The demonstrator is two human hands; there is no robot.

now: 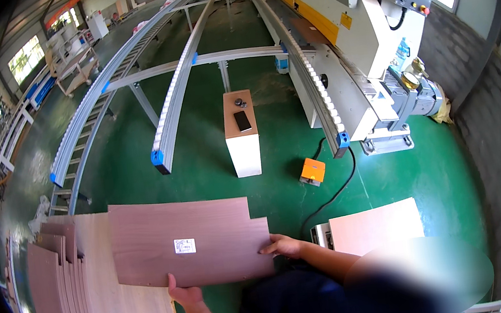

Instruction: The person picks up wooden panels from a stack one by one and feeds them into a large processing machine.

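A brown wood-grain panel (149, 244) with a notch cut from its far right corner is held up in front of me. A white label (184, 246) sits near the panel's middle. My left hand (186, 294) grips the near edge, its thumb on the face and the other fingers hidden beneath. At the right end, my right hand (283, 246) pinches the short edge with the thumb on top. Below the panel's left part lies a pale wood board (110, 311), which carries a stack of brown panels (51, 293) on its left side.
Long roller rails (177, 96) run away ahead. Between them stands a white pedestal (247, 155) bearing a black phone (242, 120). An orange foot pedal (312, 171) with a cable is on the green floor. A large machine (348, 88) is at right, with a pale panel (378, 228) nearer me.
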